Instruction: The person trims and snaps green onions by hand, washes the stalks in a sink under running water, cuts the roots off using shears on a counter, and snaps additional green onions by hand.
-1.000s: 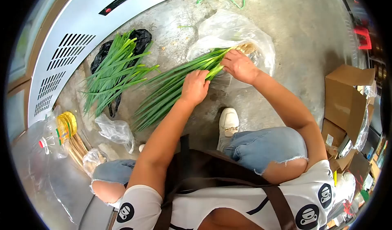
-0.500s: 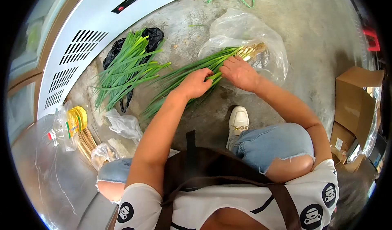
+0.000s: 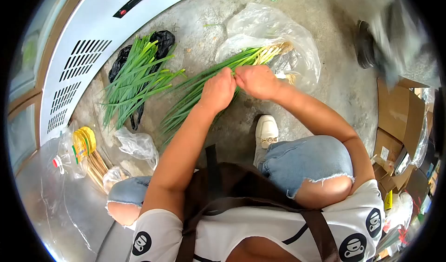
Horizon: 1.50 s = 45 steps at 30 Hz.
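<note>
My left hand (image 3: 218,91) and my right hand (image 3: 258,81) meet over a long bunch of green onions (image 3: 186,105), both closed, thumbs nearly touching. A green stalk shows between their fingertips, and a white root end sticks out past my right hand. The bunch's pale root ends rest on a clear plastic bag (image 3: 304,43). To the left, a second heap of green onion leaves (image 3: 134,78) lies over a black plastic bag (image 3: 163,41).
A white appliance (image 3: 83,34) stands at the left. Near my left knee are a crumpled clear bag (image 3: 137,143) and a plastic bottle (image 3: 65,162). Cardboard boxes (image 3: 395,111) stand at the right. Another person's dark shoe (image 3: 365,45) and blurred leg show at the upper right.
My hands have come together over the bunch, the right one moving left along it. Another person's leg and shoe have appeared at the upper right.
</note>
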Each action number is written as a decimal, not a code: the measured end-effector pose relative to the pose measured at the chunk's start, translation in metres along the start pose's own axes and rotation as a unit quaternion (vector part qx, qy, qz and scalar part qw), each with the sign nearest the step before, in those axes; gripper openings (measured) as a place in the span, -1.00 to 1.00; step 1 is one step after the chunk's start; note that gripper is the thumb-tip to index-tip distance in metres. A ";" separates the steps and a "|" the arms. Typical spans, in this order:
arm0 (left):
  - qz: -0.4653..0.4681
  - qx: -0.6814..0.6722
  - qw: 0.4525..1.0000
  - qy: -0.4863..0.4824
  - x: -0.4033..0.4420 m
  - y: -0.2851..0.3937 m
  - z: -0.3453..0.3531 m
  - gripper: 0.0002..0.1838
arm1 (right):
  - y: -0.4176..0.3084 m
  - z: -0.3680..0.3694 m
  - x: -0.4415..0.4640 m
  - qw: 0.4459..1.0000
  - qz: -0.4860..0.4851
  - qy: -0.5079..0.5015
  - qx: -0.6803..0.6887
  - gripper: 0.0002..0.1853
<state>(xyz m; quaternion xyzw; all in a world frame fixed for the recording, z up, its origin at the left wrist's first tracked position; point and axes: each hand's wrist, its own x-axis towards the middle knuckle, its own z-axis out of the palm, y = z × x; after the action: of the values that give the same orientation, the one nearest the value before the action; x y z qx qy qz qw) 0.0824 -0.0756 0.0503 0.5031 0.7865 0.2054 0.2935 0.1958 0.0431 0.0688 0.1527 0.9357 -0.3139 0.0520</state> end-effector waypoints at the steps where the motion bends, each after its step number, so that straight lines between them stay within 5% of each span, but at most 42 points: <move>1: -0.005 0.071 0.997 0.033 0.010 -0.020 -0.001 -0.80 | 0.004 -0.003 -0.002 1.000 -0.001 -0.002 0.000 -0.78; 4: -0.106 0.085 0.990 0.044 0.023 -0.091 -0.064 -0.72 | 0.024 -0.015 -0.007 0.992 0.102 -0.077 -0.003 -0.75; 6: -0.100 0.019 0.994 0.030 0.024 -0.062 -0.074 -0.73 | 0.030 -0.012 -0.008 0.981 0.115 -0.105 0.115 -0.72; 9: 0.020 -0.040 0.998 -0.035 0.007 0.009 -0.047 -0.75 | 0.038 -0.004 -0.003 0.961 0.092 -0.086 0.245 -0.70; 11: 0.098 -0.007 0.995 0.014 0.000 0.026 -0.024 -0.75 | 0.029 -0.022 0.002 0.886 0.187 -0.238 0.350 -0.70; 12: 0.103 -0.006 0.995 0.014 0.000 0.024 -0.015 -0.75 | 0.028 -0.028 0.000 0.892 0.168 -0.269 0.324 -0.75; 19: 0.118 0.036 0.989 -0.085 -0.022 0.012 0.015 -0.71 | 0.032 0.014 -0.041 0.830 0.246 -0.245 0.436 -0.87; 24: -0.006 -0.058 0.996 -0.069 -0.025 0.024 0.018 -0.61 | 0.034 0.018 -0.040 0.811 0.206 -0.151 0.526 -0.85; 26: -0.054 -0.049 0.996 -0.056 -0.022 0.024 0.021 -0.61 | 0.034 0.001 -0.035 0.895 0.194 -0.247 0.318 -0.78; 29: -0.118 0.030 0.988 -0.091 -0.020 0.019 0.024 -0.63 | 0.032 0.017 -0.038 0.957 0.124 -0.179 0.189 -0.74; 33: -0.259 0.057 0.963 -0.042 -0.010 -0.017 0.017 -0.70 | 0.020 0.018 -0.040 0.943 0.156 -0.161 0.246 -0.76; 35: -0.281 0.021 0.959 0.040 -0.011 -0.041 -0.004 -0.68 | 0.026 0.014 -0.037 0.944 0.201 -0.070 0.252 -0.79; 36: -0.266 -0.008 0.964 0.015 -0.010 -0.037 -0.020 -0.67 | 0.031 0.014 -0.034 0.943 0.200 -0.076 0.254 -0.79; 38: -0.205 -0.024 0.978 0.011 -0.012 -0.027 -0.016 -0.67 | 0.047 0.013 -0.019 0.986 0.100 0.073 0.113 -0.85; 40: -0.094 -0.064 0.993 0.017 -0.006 -0.024 0.002 -0.67 | 0.058 0.021 -0.006 0.997 0.036 0.064 0.028 -0.86; 42: -0.106 -0.049 0.993 0.001 0.002 -0.020 0.016 -0.71 | 0.065 0.033 0.003 0.990 -0.039 -0.009 -0.132 -0.86; 45: -0.122 -0.031 0.992 -0.020 0.007 -0.018 0.029 -0.79 | 0.070 0.030 0.006 0.979 -0.098 -0.021 -0.178 -0.90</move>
<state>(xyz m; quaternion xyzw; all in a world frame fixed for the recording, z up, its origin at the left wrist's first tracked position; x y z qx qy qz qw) 0.0873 -0.0756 0.0152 0.3981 0.8290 0.1825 0.3477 0.2120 0.0794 0.0035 0.0415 0.9856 -0.1494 0.0672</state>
